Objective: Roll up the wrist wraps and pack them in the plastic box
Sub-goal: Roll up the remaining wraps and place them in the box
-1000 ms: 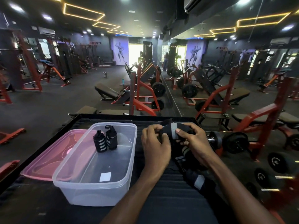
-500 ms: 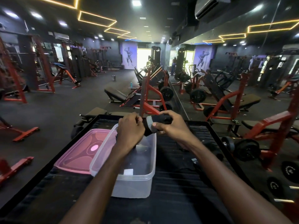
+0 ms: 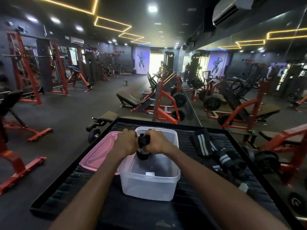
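A: Where's the wrap (image 3: 143,140)?
B: Rolled up and black, held over the far end of the clear box (image 3: 150,185). The left hand (image 3: 126,143) and right hand (image 3: 157,143) both curl their fingers round it, one on each side.
A: Anything in the box?
B: A dark roll (image 3: 142,155) stands just under the hands.
A: And the rest?
B: The pink lid (image 3: 96,156) lies touching the box's left side. Loose striped wraps (image 3: 216,151) lie on the table (image 3: 191,211), right of the box.
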Demonstrator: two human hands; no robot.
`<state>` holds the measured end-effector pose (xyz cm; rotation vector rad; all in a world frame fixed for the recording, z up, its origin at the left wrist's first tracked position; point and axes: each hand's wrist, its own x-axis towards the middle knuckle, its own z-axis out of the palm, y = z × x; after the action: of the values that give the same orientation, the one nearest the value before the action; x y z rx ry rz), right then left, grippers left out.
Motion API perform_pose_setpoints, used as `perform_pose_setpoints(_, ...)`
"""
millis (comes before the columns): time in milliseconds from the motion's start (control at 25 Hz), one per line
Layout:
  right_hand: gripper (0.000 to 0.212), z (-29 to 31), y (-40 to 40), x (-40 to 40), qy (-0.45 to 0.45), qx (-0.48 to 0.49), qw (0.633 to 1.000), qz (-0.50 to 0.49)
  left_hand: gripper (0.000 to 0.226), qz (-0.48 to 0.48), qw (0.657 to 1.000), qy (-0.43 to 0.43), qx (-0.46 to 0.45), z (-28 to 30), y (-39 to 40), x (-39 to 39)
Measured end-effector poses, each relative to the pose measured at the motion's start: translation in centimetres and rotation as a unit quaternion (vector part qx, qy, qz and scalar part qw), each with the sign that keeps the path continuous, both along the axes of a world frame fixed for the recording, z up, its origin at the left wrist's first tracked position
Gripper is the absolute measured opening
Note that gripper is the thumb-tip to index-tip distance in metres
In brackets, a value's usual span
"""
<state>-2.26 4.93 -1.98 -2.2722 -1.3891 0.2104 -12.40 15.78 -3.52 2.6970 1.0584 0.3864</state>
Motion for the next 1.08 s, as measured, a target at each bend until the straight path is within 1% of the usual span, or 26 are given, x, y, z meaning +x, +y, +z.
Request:
perform_pose_setpoints(80,0.037,-0.4,0.6,-0.4,-0.008,-0.009,1.000,-0.010,0.018,-0.020,1.000,0.002,0.003,0.0,0.0,-0.3)
perform_pose_setpoints(200,0.033,-0.8,1.0,-1.0,-0.030,-0.027,0.999,-0.016,0.020,-0.038,0.999,0.006,0.006,-0.1,0.1,-0.3)
perform_pose_setpoints(280,0.033,-0.9,1.3,-1.3,-0.044,-0.039,0.998,-0.011,0.014,-0.044,0.999,0.008,-0.001,-0.1,0.1,-0.4)
perform_pose_setpoints(360,0.035,-1.0,1.8,-1.5,-0.069,-0.054,0.996,-0.006,0.004,-0.047,0.999,0.012,-0.009,0.0,0.2,-0.4)
perform_pose_setpoints(440,0.037,-1.2,2.5,-1.5,-0.086,-0.066,0.994,-0.007,0.011,-0.051,0.999,0.005,-0.016,0.0,0.2,-0.3)
perform_pose_setpoints(480,0.040,-1.3,2.9,-1.6,-0.093,-0.070,0.993,-0.008,0.012,-0.054,0.998,-0.004,-0.019,0.0,0.2,-0.3)
perform_pose_setpoints(560,0.058,-1.6,3.7,-1.5,-0.089,-0.081,0.993,-0.020,0.011,-0.050,0.998,-0.018,-0.020,0.2,0.0,-0.3)
perform_pose_setpoints(640,0.077,-1.5,3.8,-1.5,-0.059,-0.086,0.994,-0.033,0.026,-0.030,0.999,-0.015,-0.017,0.3,-0.3,-0.4)
perform_pose_setpoints(680,0.078,-1.3,3.6,-1.4,-0.056,-0.081,0.995,-0.032,0.031,-0.017,1.000,-0.012,-0.008,0.5,-0.5,-0.4)
perform_pose_setpoints(760,0.068,-0.6,2.8,-1.0,-0.044,-0.070,0.996,-0.019,0.034,0.000,1.000,-0.016,0.019,1.2,-1.3,-0.1)
perform_pose_setpoints(840,0.050,0.3,1.8,-0.3,-0.039,-0.055,0.998,-0.007,0.031,0.009,0.998,-0.033,0.044,2.0,-2.1,0.5)
perform_pose_setpoints(960,0.017,2.0,-0.6,1.0,-0.091,-0.003,0.996,0.001,0.028,-0.008,0.994,-0.088,0.061,3.7,-3.7,1.7)
perform_pose_setpoints(1000,0.012,2.6,-1.7,1.5,-0.096,0.011,0.995,-0.001,0.026,-0.023,0.992,-0.104,0.063,4.2,-4.5,2.3)
perform_pose_setpoints(1080,0.009,3.4,-4.0,3.2,-0.099,-0.001,0.995,-0.023,0.024,-0.063,0.987,-0.128,0.068,5.1,-6.4,3.4)
